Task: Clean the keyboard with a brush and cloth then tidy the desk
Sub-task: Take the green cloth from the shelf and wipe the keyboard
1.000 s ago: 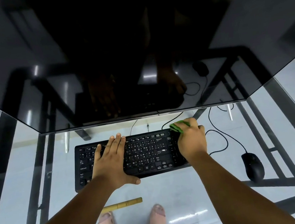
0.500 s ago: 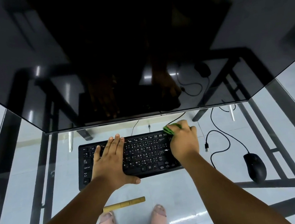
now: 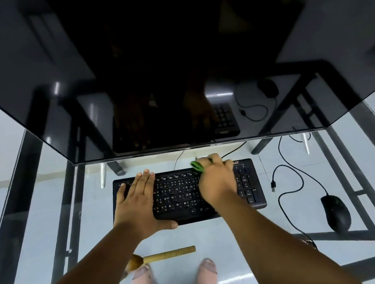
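A black keyboard lies on the glass desk below the monitor. My left hand rests flat on the keyboard's left half, fingers straight, thumb at the front edge. My right hand holds a green cloth against the keys right of centre; only a bit of the cloth shows past my fingers. The number pad at the right end is uncovered. A wooden-handled brush lies on the glass near me, partly hidden by my left forearm.
A large dark monitor hangs over the back of the desk. A black mouse sits at the right, its cable looped beside the keyboard with a loose USB plug. My feet show through the glass.
My right hand has slid the cloth leftward across the keys, uncovering the number pad. My left hand stays flat on the left half.
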